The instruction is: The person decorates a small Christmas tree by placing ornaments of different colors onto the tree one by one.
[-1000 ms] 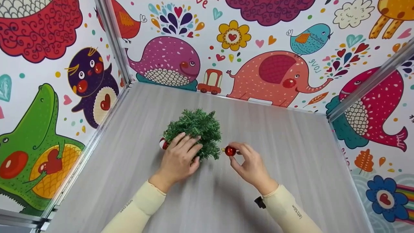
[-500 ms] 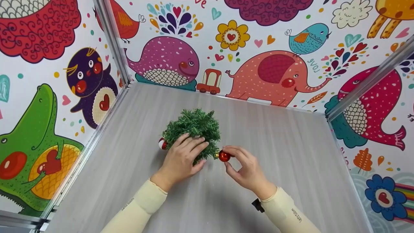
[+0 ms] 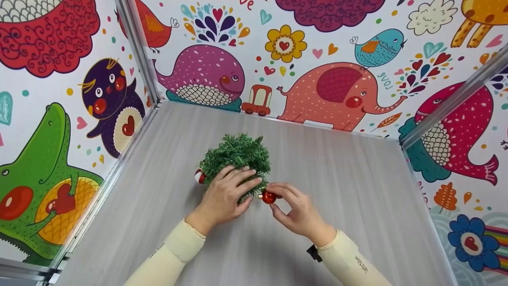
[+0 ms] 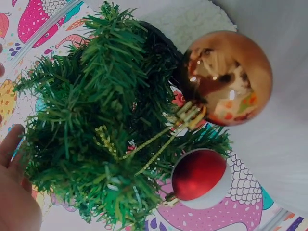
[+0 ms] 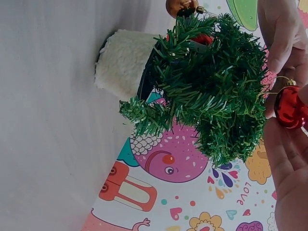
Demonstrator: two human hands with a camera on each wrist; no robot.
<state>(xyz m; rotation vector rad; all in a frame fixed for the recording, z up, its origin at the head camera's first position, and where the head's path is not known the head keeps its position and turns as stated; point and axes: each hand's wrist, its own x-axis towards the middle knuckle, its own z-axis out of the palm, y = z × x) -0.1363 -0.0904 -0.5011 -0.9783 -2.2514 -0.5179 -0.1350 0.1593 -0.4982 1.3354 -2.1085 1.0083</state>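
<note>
A small artificial Christmas tree (image 3: 238, 151) stands in the middle of the table, its fleecy white pot (image 5: 124, 62) beneath the green branches. My left hand (image 3: 226, 194) rests on its near side, fingers laid over the branches. Just right of the tree, my right hand (image 3: 299, 212) pinches a shiny red bauble (image 3: 269, 197) between thumb and fingers. That bauble's gold cap points at the branches, and a thin gold loop shows on it in the right wrist view. On the tree hang a gold bauble (image 4: 236, 79) and a red and white bauble (image 4: 199, 178).
The grey wood-grain table (image 3: 349, 178) spreads around the tree. Walls printed with cartoon animals (image 3: 341, 95) enclose the back and sides, with metal frame posts (image 3: 139, 47) at the corners.
My right hand has carried the red bauble left and slightly nearer to me, up to the branches. My left hand has shifted slightly right on the tree.
</note>
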